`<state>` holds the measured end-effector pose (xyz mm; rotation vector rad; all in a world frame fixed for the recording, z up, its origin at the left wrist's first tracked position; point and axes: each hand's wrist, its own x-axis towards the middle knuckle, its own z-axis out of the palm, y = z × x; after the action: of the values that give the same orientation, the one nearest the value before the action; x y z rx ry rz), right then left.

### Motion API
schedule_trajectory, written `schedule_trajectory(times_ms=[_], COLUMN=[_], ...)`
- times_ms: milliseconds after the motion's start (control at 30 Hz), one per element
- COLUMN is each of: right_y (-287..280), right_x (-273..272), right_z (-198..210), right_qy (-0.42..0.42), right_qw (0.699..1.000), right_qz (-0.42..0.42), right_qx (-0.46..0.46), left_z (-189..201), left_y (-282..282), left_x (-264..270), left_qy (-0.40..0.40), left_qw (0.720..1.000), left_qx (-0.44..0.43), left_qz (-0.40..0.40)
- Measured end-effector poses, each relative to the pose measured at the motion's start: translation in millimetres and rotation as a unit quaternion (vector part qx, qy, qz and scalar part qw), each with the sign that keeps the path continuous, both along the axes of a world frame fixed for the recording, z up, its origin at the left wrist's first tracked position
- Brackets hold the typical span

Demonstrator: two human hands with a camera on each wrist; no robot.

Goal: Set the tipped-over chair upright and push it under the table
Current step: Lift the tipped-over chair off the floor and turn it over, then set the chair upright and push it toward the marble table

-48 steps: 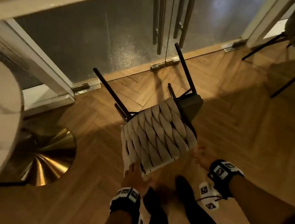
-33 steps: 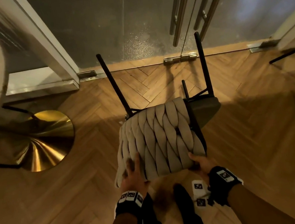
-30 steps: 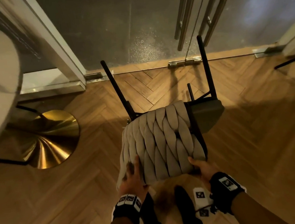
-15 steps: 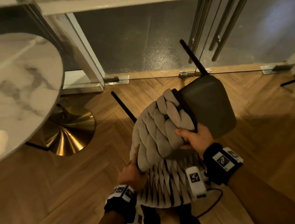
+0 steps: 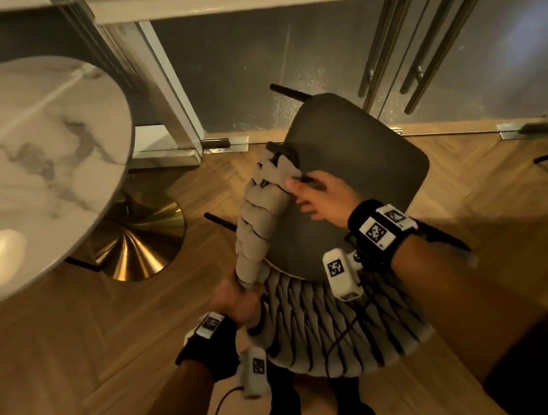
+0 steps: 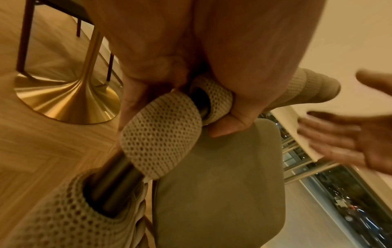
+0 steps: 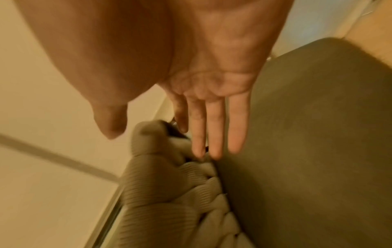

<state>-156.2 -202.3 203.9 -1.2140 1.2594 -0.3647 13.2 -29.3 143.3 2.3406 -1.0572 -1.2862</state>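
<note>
Chair [image 5: 357,169] on the wood floor [image 5: 59,354], right of the round marble desk [image 5: 17,152], in front of glass doors [image 5: 249,72]. Seat faces up; two dark legs show beyond it. Left hand [image 5: 239,301] grips the woven armrest [image 5: 260,216], fingers curled round its tube. Right hand [image 5: 326,197] over the seat, fingers straight and spread, holding nothing.

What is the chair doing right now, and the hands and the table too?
chair: raised but tilted, not under the table yet.
left hand: gripping the woven backrest frame.
right hand: open, fingers straight, over the seat.
table: upright on its gold base, left of the chair.
</note>
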Motion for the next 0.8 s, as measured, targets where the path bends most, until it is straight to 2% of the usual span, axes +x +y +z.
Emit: schedule_trajectory(times_ms=[67,133,167,233,267,333,400,433,500,567,633,667,800], right_y=[8,32,51,100,123,154,166,168,173,176,174,167,153], right_x=[-27,-70,-93,-135,-147,-148,-135,-124,-106,-94,-98,-96,-119], right_z=[-23,-63,-86,-132,-139,-153,-167,-170,-193,-212,-235,-224,-213], right_qy=[0.061,0.105,0.149,0.255,0.271,0.192,0.032,-0.013,-0.022,-0.018,0.030,0.050,0.043], right_qw=[0.992,0.960,0.939,0.899,0.891,0.891,0.861,0.852,0.846,0.823,0.824,0.831,0.848], right_qz=[-0.109,-0.257,-0.303,-0.318,-0.298,-0.266,-0.308,-0.312,-0.311,-0.356,-0.372,-0.371,-0.398], right_qx=[-0.002,0.036,0.066,0.158,0.211,0.315,0.404,0.420,0.433,0.443,0.427,0.412,0.348], left_z=[4,5,3,2,2,-3,-5,-5,-6,-4,-1,1,10], left_y=[-13,-23,-30,-39,-43,-50,-55,-57,-60,-62,-66,-67,-74], left_x=[15,28,34,45,50,59,67,69,71,71,68,66,60], left_qy=[0.025,0.052,0.065,0.081,0.085,0.089,0.090,0.092,0.097,0.109,0.124,0.129,0.131], left_qw=[0.999,0.998,0.997,0.996,0.996,0.995,0.994,0.993,0.991,0.990,0.988,0.987,0.984], left_qx=[0.012,0.019,0.016,0.009,0.003,-0.004,-0.006,-0.010,-0.020,-0.023,-0.021,-0.022,-0.036], left_qz=[0.022,0.032,0.031,0.030,0.032,0.043,0.066,0.075,0.087,0.090,0.093,0.097,0.113])
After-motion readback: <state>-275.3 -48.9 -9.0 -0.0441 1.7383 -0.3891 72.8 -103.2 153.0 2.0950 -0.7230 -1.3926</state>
